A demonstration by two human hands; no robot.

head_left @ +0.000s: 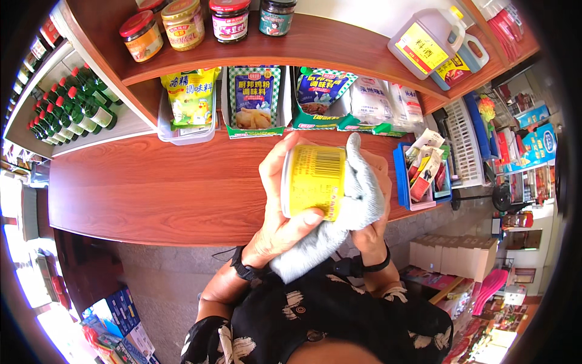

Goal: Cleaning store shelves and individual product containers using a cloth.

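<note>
Above the near edge of the wooden counter (157, 188), I hold a yellow can (315, 179) on its side, its barcode facing up. My left hand (273, 206) is wrapped round the can's pale left end, with the thumb across its lower side. A grey cloth (357, 200) lies against the can's right end. My right hand (373, 224) grips that cloth from behind and presses it to the can; most of its fingers are hidden by the cloth. Part of the cloth hangs down below the can toward my chest.
Seasoning packets (254, 100) stand in open boxes under the shelf (273, 54), beside a plastic tub (187, 134). Jars (230, 21) and a large jug (424, 45) stand on the shelf. A blue basket (403, 176) of small packets sits at right, green bottles (91, 112) far left.
</note>
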